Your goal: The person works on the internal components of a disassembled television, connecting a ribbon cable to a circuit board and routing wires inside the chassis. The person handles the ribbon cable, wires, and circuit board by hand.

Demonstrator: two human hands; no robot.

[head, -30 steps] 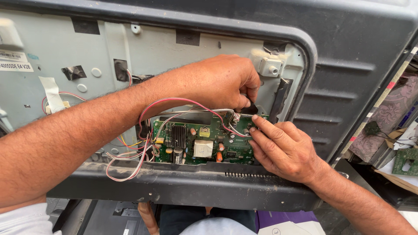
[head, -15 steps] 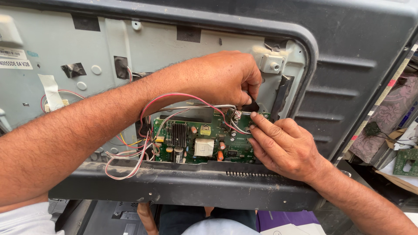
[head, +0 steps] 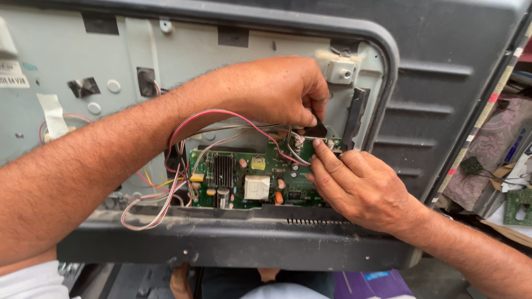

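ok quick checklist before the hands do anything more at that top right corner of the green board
1. Left hand grip on the small black part at the corner of the green circuit board: ok, thumb and fingers pinch it.
2. Right hand steadying the board: ok, its fingertips press on the board's right edge.
3. Pink and white wire bundle clear of the corner: not ok, wires run right under the left hand.
4. Black finned heat sink untouched: ok.
5. Connector seated or loose: cannot tell, fingers hide it.
6. Grey metal back panel steady: cannot tell.
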